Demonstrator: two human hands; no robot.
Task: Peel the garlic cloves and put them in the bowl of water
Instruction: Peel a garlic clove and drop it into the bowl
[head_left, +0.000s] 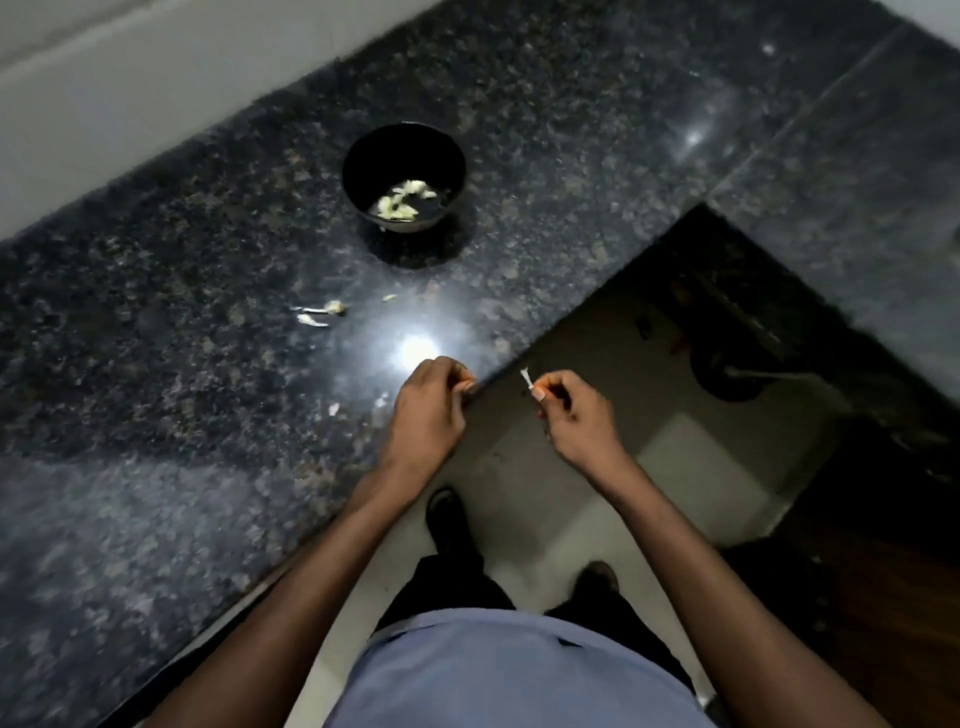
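Note:
A black bowl (404, 156) stands on the dark granite counter (208, 322), with several pale peeled garlic cloves (402, 200) in its water. My left hand (428, 410) hovers at the counter's front edge, fingers curled round something small that I cannot make out. My right hand (569, 415) is just off the counter, over the floor, pinching a thin white strip of garlic skin (525, 376) between thumb and fingertips. The two hands are a short way apart.
Scraps of garlic skin (319, 313) lie on the counter between the bowl and my hands, with smaller bits (333, 409) near the edge. A bright light reflection sits by my left hand. A second counter section (852, 171) runs at right. Floor and my feet (447, 514) show below.

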